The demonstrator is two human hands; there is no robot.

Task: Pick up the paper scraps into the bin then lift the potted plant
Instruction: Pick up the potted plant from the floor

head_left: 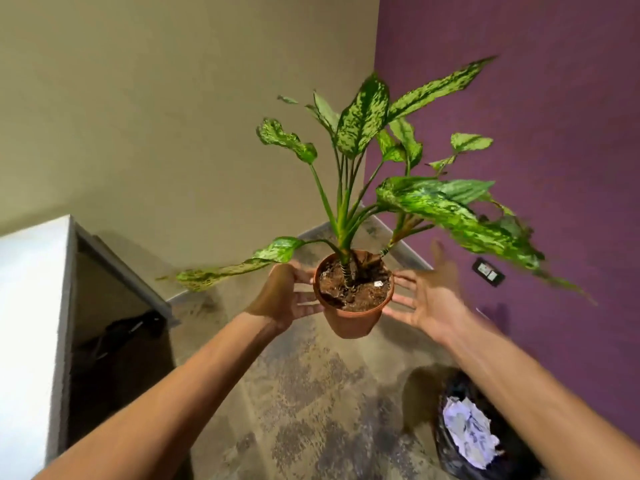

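The left hand [282,297] is cupped against the left side of the terracotta pot [353,311], with its fingers reaching around the wall below the rim. The right hand [429,299] is at the right side of the pot with the palm facing it and the fingers spread wide; only the fingertips seem to reach the pot, and because of blur I cannot tell if they really touch it. Between the two hands the potted plant [363,116] is up in the air, well above the patterned floor [298,393], and it leans a little to the right. Its long spotted green leaves spread in all directions in front of the beige wall [173,98] and the purple wall [519,98]. Low on the right stands the bin [450,455] with a dark bag, and the paper scraps [467,434] lie inside it. At the left there is a white cabinet [31,306].
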